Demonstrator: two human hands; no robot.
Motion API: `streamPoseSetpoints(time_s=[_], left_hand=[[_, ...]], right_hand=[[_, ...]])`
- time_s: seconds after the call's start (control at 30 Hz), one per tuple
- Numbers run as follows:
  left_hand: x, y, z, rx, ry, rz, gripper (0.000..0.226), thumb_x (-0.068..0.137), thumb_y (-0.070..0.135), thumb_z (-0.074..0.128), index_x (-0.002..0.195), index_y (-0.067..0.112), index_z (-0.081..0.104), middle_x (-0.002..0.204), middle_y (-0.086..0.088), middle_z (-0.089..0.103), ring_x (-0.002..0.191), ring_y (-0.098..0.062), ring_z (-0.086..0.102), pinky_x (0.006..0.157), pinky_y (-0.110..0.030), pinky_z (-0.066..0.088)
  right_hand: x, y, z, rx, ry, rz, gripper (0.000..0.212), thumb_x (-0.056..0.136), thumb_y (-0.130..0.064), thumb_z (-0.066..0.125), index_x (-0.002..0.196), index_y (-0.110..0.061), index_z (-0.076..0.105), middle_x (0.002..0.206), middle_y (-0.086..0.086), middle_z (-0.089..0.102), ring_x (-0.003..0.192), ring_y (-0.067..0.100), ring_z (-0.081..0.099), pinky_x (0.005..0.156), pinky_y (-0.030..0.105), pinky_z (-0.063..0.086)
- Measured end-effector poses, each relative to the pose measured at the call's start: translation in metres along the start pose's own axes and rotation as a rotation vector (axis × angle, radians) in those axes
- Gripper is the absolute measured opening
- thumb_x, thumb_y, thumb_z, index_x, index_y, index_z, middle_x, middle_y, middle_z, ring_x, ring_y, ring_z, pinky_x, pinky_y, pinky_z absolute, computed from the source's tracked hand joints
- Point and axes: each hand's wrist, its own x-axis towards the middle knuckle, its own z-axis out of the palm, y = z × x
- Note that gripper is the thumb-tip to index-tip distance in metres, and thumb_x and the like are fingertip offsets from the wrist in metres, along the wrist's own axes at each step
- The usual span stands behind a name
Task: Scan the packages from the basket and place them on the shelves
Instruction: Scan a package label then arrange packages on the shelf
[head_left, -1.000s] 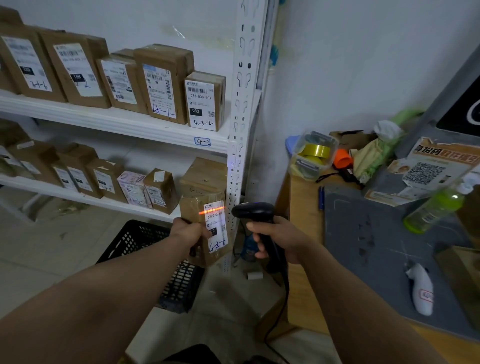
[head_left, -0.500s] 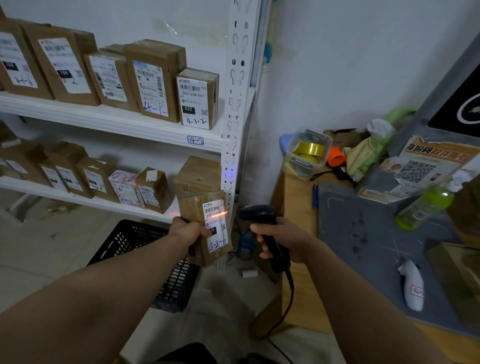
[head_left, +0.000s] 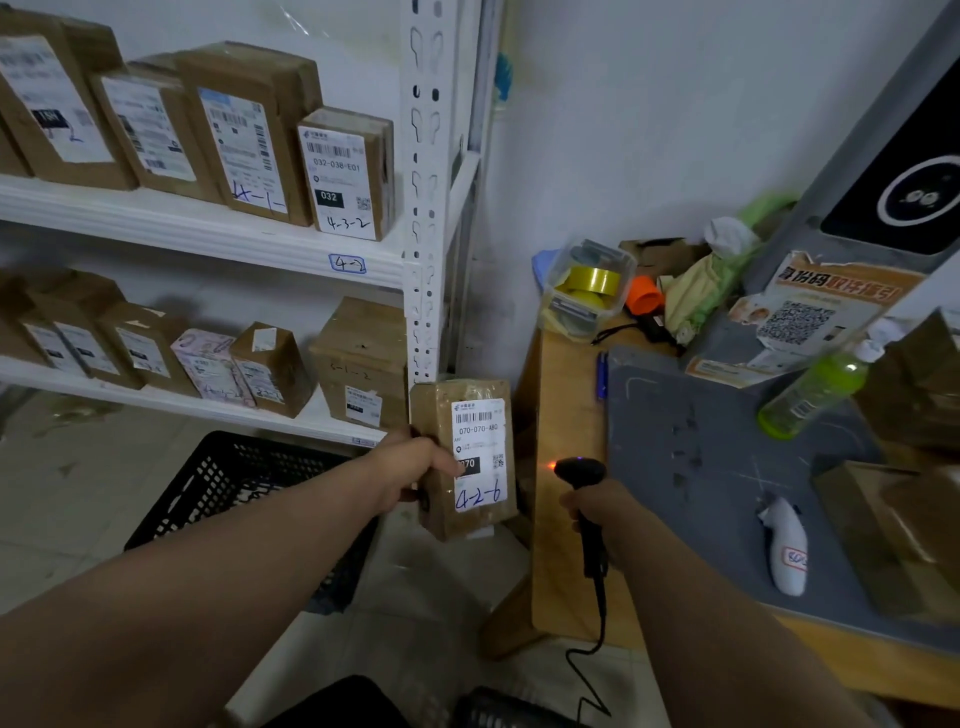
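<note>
A brown cardboard package (head_left: 465, 457) is held upright in the left hand (head_left: 415, 470), the fingers clenched around its left edge and the thumb laid over its white label, on which "070-070-A80" is printed and "4-2-6" is handwritten in blue. The package is kept in the air just right of the white shelving upright, above the floor and near the corner of the wooden bench (head_left: 563, 467). A black corded scanner (head_left: 584, 499) is gripped in the right hand (head_left: 605, 514), its fingers closed on the handle; its head is turned towards the package, and an orange glow is seen at its nose. A black plastic basket (head_left: 234, 483) is seen on the floor below the left forearm. Labelled parcels are ranged upright on two shelves (head_left: 208, 228) at the left.
</note>
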Motion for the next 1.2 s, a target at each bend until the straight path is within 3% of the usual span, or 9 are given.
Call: streamPoseSetpoints(time_s=[0.1, 0.33, 0.47, 0.63, 0.77, 0.83, 0.93, 1.07, 1.2], left_hand=[[0.004, -0.002, 0.008, 0.045, -0.044, -0.017, 0.08, 0.041, 0.014, 0.087, 0.117, 0.026, 0.065, 0.108, 0.003, 0.076, 0.111, -0.027, 0.065, 0.097, -0.053, 0.051], [0.0, -0.003, 0.012, 0.077, -0.044, -0.053, 0.074, 0.048, 0.011, 0.084, 0.117, 0.028, 0.062, 0.111, 0.002, 0.074, 0.112, -0.028, 0.063, 0.099, -0.054, 0.049], [0.004, -0.004, 0.012, 0.087, -0.053, -0.059, 0.08, 0.043, 0.013, 0.086, 0.119, 0.028, 0.061, 0.112, 0.001, 0.074, 0.113, -0.028, 0.062, 0.099, -0.054, 0.049], [0.006, -0.003, 0.01, 0.107, -0.092, -0.055, 0.076, 0.043, 0.015, 0.087, 0.115, 0.027, 0.067, 0.109, 0.003, 0.076, 0.113, -0.027, 0.063, 0.099, -0.054, 0.049], [0.009, -0.002, 0.003, 0.129, -0.109, -0.045, 0.081, 0.038, 0.017, 0.088, 0.116, 0.025, 0.068, 0.107, 0.003, 0.077, 0.113, -0.028, 0.064, 0.1, -0.053, 0.049], [0.003, 0.002, -0.005, 0.131, -0.117, -0.036, 0.074, 0.045, 0.013, 0.086, 0.116, 0.023, 0.068, 0.107, 0.002, 0.077, 0.113, -0.028, 0.065, 0.101, -0.053, 0.049], [-0.011, 0.013, -0.022, 0.126, -0.144, -0.02, 0.062, 0.057, 0.004, 0.082, 0.116, 0.019, 0.068, 0.108, -0.004, 0.077, 0.112, -0.032, 0.067, 0.104, -0.054, 0.047], [-0.029, 0.025, -0.058, 0.098, -0.127, 0.002, 0.05, 0.073, -0.013, 0.071, 0.116, 0.012, 0.067, 0.107, -0.01, 0.076, 0.108, -0.035, 0.069, 0.104, -0.054, 0.048], [-0.044, 0.028, -0.094, 0.074, -0.138, 0.02, 0.051, 0.074, -0.011, 0.071, 0.117, 0.015, 0.066, 0.111, -0.01, 0.076, 0.111, -0.033, 0.068, 0.108, -0.053, 0.045]], right_hand=[[0.007, 0.005, 0.003, -0.093, 0.015, 0.005, 0.034, 0.091, -0.002, 0.064, 0.125, -0.001, 0.058, 0.119, 0.022, 0.062, 0.101, 0.032, 0.061, 0.085, 0.04, 0.055], [0.009, 0.015, 0.006, -0.278, 0.07, 0.013, 0.035, 0.099, -0.014, 0.06, 0.13, 0.001, 0.054, 0.124, 0.019, 0.059, 0.112, 0.031, 0.06, 0.093, 0.038, 0.054], [0.01, 0.01, 0.002, -0.329, 0.071, 0.013, 0.019, 0.098, -0.013, 0.061, 0.112, -0.001, 0.054, 0.097, 0.012, 0.056, 0.108, 0.03, 0.062, 0.098, 0.042, 0.055], [0.009, -0.001, -0.004, -0.407, 0.141, -0.044, 0.061, 0.091, -0.016, 0.066, 0.142, -0.002, 0.037, 0.108, 0.013, 0.057, 0.092, 0.026, 0.061, 0.081, 0.04, 0.06], [-0.011, -0.026, -0.008, -0.538, 0.185, -0.259, 0.067, 0.088, -0.025, 0.07, 0.145, -0.013, 0.036, 0.131, 0.013, 0.052, 0.103, 0.026, 0.056, 0.079, 0.037, 0.054], [-0.026, -0.046, -0.005, -0.395, 0.106, -0.385, 0.066, 0.088, -0.012, 0.066, 0.147, -0.018, 0.037, 0.134, 0.011, 0.05, 0.109, 0.025, 0.056, 0.086, 0.038, 0.056], [-0.058, -0.08, 0.004, -0.188, -0.121, -0.502, 0.063, 0.086, 0.001, 0.063, 0.143, -0.017, 0.042, 0.122, 0.001, 0.054, 0.097, 0.011, 0.056, 0.071, 0.025, 0.049], [-0.09, -0.118, 0.02, -0.109, -0.321, -0.577, 0.065, 0.087, -0.012, 0.068, 0.146, -0.022, 0.042, 0.132, 0.005, 0.054, 0.118, 0.023, 0.054, 0.099, 0.038, 0.047], [-0.109, -0.148, 0.052, -0.191, -0.451, -0.593, 0.062, 0.088, -0.024, 0.072, 0.143, -0.029, 0.042, 0.135, 0.001, 0.053, 0.122, 0.023, 0.052, 0.097, 0.039, 0.045]])
